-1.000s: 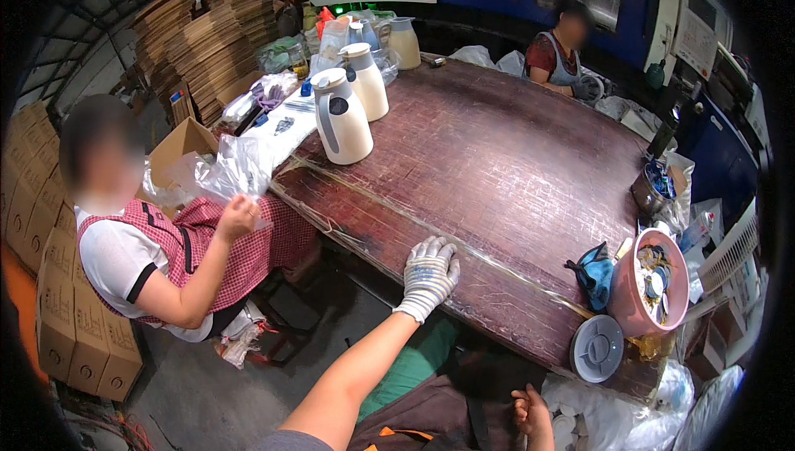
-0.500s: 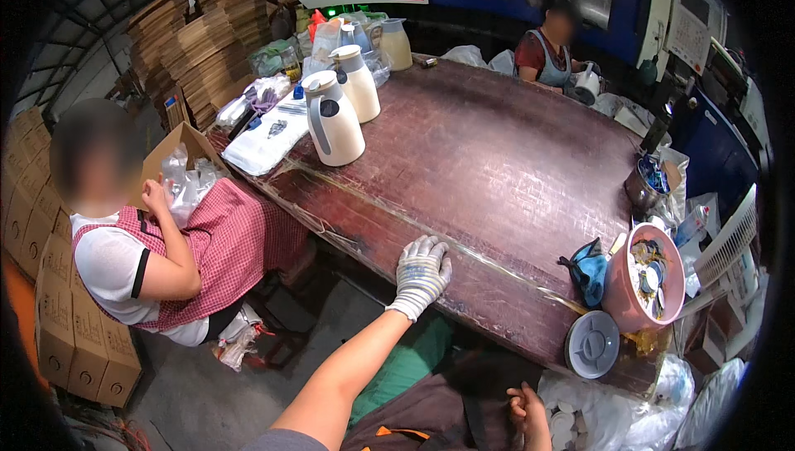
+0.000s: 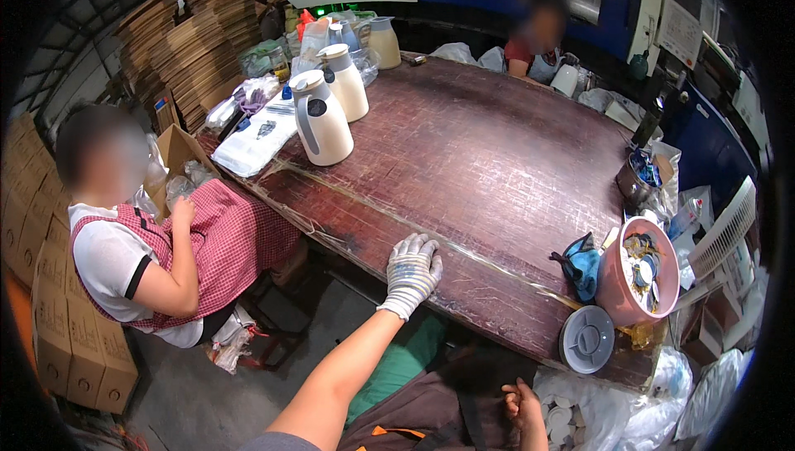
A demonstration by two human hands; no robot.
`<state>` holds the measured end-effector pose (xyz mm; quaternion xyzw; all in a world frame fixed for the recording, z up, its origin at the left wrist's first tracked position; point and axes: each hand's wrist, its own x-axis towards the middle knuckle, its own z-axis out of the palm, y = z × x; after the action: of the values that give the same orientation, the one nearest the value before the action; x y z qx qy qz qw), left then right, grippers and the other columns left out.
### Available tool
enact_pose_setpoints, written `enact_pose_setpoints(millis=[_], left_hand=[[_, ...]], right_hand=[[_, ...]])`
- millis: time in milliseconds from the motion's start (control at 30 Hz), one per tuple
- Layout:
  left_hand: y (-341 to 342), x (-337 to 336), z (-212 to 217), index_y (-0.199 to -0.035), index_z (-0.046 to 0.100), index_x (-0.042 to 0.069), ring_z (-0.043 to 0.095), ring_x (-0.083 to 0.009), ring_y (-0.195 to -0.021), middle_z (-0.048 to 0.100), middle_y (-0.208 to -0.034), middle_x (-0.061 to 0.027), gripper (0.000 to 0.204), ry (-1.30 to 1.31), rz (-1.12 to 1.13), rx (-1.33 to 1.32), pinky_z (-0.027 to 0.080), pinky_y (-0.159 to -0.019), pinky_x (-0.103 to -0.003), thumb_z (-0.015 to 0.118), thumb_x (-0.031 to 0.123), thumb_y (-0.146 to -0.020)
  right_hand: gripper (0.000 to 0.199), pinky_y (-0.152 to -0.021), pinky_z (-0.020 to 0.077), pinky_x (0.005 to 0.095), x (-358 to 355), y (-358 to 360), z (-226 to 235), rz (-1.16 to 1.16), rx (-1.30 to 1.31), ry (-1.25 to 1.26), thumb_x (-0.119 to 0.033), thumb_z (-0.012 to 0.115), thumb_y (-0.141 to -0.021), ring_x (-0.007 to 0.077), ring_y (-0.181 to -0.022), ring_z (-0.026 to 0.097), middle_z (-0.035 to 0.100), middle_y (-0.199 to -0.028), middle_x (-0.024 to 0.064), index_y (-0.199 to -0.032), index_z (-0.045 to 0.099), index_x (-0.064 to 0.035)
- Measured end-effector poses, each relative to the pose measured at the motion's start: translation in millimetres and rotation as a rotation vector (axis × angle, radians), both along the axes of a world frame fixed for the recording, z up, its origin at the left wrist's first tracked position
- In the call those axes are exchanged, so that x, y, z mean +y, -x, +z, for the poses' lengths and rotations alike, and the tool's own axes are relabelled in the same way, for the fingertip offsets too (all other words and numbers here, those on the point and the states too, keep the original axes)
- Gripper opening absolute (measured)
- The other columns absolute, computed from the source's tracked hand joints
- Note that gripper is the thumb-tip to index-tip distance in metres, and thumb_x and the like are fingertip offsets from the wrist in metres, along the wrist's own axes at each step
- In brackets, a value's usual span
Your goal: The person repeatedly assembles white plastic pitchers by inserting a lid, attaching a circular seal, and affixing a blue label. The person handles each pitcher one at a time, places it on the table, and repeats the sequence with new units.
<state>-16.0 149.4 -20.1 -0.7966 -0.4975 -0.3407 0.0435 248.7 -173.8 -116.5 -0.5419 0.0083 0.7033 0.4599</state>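
My left hand [image 3: 412,270], in a striped knit glove, lies on the near edge of the dark red wooden table [image 3: 489,169], fingers stretched out and holding nothing. My bare right hand [image 3: 522,405] hangs low near my dark apron [image 3: 414,401], its fingers loosely curled with nothing visible in them. Farther left on the table stand two cream vacuum jugs: one with a grey handle [image 3: 325,124] and another behind it [image 3: 348,86]. By the right end of the near edge lies a round grey plastic lid [image 3: 587,340], beside a pink bucket [image 3: 609,285] of small parts.
A blue cloth item [image 3: 580,267] lies beside the bucket. Behind it are a metal pot [image 3: 636,186] and plastic bags. A co-worker in a checked apron [image 3: 224,244] sits at the left by an open carton [image 3: 184,149]. Another person [image 3: 538,45] sits across the table near a white jug [image 3: 566,76].
The whole view has shifted slightly. The co-worker at left has turned and moved the hand near the carton. Across the table, the other person's white jug has changed position. My hands stay in place.
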Motion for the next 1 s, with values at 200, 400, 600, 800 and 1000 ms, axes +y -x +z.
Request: enact_pose_setpoints(millis=[200, 400, 600, 800, 1000], left_hand=[[-1, 0, 0, -0.101, 0.065, 0.01, 0.054, -0.0297, -0.113, 0.062, -0.113, -0.0105, 0.028, -0.006, -0.012, -0.025, 0.04, -0.099, -0.045, 0.064, 0.025, -0.078], [0, 1, -1, -0.103, 0.066, 0.011, 0.054, -0.0301, -0.115, 0.062, -0.115, -0.0111, 0.028, 0.036, -0.003, 0.001, 0.039, -0.101, -0.046, 0.062, 0.026, -0.079], [2, 1, -1, -0.101, 0.065, 0.01, 0.055, -0.0307, -0.112, 0.062, -0.113, -0.0116, 0.027, -0.012, -0.003, -0.019, 0.04, -0.099, -0.045, 0.063, 0.024, -0.079], [2, 0, -2, -0.102, 0.065, 0.011, 0.055, -0.0314, -0.113, 0.063, -0.114, -0.0123, 0.027, -0.006, -0.015, -0.007, 0.041, -0.099, -0.046, 0.063, 0.025, -0.079], [2, 0, 1, -0.104, 0.065, 0.01, 0.054, -0.0314, -0.115, 0.062, -0.116, -0.0119, 0.03, 0.021, -0.006, -0.012, 0.039, -0.1, -0.045, 0.064, 0.025, -0.078]], right_hand=[[0.047, -0.033, 0.0248, 0.0245, -1, 2, 7, 0.023, -0.033, 0.005, -0.041, 0.042, -0.101, 0.0103, -0.035, 0.034, 0.056, -0.055, 0.0015, -0.095, 0.065, -0.0008], [0.047, -0.032, 0.0224, 0.0236, 4, 1, 6, 0.061, -0.006, -0.008, -0.043, 0.041, -0.101, 0.0102, -0.033, 0.028, 0.046, -0.048, 0.0005, -0.093, 0.065, -0.0026], [0.046, -0.033, 0.022, 0.0248, -2, -2, -3, 0.067, 0.043, -0.069, -0.04, 0.043, -0.101, 0.0092, -0.033, 0.03, 0.059, -0.058, 0.0013, -0.098, 0.064, 0.001], [0.047, -0.034, 0.0237, 0.0252, 1, 5, 8, 0.084, -0.111, -0.041, -0.04, 0.043, -0.1, 0.0094, -0.035, 0.031, 0.058, -0.058, 0.0015, -0.1, 0.064, 0.0022], [0.037, -0.045, 0.0317, 0.0209, 15, 25, 45, 0.233, -0.234, -0.029, -0.036, 0.05, -0.098, 0.0083, -0.049, 0.045, 0.062, -0.069, 0.0016, -0.103, 0.065, -0.0016]])
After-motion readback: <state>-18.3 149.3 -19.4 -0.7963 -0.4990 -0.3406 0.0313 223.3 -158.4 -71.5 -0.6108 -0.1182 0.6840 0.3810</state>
